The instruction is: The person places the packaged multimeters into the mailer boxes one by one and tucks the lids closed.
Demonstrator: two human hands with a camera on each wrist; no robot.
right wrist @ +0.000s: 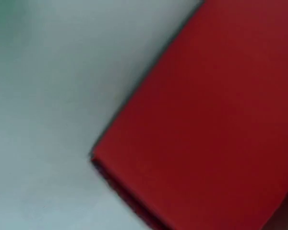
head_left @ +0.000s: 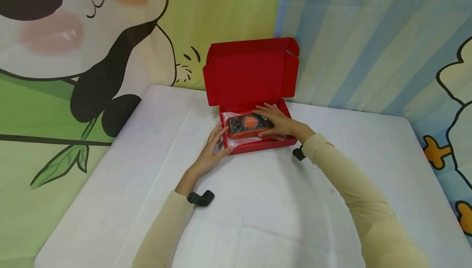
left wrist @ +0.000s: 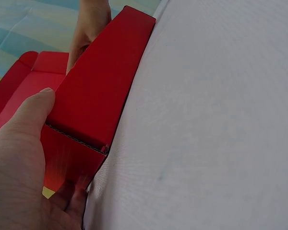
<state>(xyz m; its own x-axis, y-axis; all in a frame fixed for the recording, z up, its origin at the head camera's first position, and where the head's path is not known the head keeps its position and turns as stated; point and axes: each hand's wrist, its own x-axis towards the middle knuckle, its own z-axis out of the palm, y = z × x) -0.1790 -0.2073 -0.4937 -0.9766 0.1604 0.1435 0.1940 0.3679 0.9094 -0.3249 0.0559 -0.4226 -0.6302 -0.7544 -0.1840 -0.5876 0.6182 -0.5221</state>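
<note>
A red cardboard box (head_left: 254, 148) stands on the table with its lid raised. Inside it, over clear plastic wrapping (head_left: 232, 141), is a multimeter (head_left: 237, 125) with a black face, an orange dial and an orange-red case. My right hand (head_left: 282, 122) grips the multimeter's right end, thumb on the near side and fingers across the far side. At the box's left near corner, my left hand (head_left: 210, 155) holds the box; its thumb touches the front edge in the left wrist view, fingers along the side wall. Only the box's red outside (right wrist: 206, 115) fills most of the right wrist view.
The raised lid (head_left: 252, 75) leans back near a printed cloth backdrop (head_left: 228, 10). White cloth covers the table (head_left: 258, 210). Black wrist cameras sit on the left wrist (head_left: 200, 198) and the right wrist (head_left: 299, 152).
</note>
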